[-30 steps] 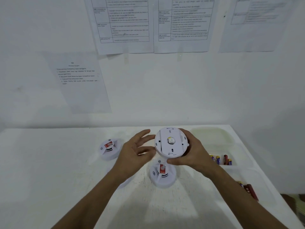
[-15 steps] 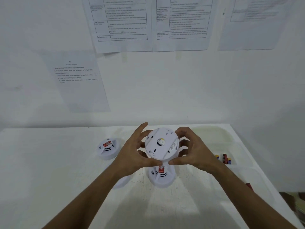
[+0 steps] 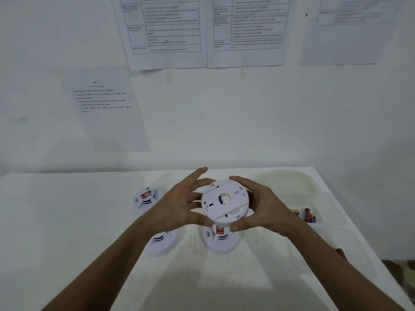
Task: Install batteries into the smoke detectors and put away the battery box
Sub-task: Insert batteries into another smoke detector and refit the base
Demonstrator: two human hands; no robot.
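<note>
I hold a round white smoke detector (image 3: 224, 203) above the table, its back side facing me. My left hand (image 3: 179, 205) grips its left rim with the thumb under it and the fingers spread. My right hand (image 3: 265, 207) grips the right rim, fingers curled over the top and thumb at the lower edge. Three more white detectors lie on the table: one at the back left (image 3: 146, 198), one under my left wrist (image 3: 161, 241), one right below the held one (image 3: 220, 241). Loose batteries (image 3: 308, 215) lie in a clear battery box (image 3: 292, 182) to the right.
The white table (image 3: 67, 221) stands against a white wall with printed sheets (image 3: 166, 30) taped to it. The box takes up the table's right side, close to its right edge. A red object (image 3: 340, 252) shows by my right forearm.
My left hand has closed in from the side and taken hold of the detector's left rim. The detector has turned a little between both hands.
</note>
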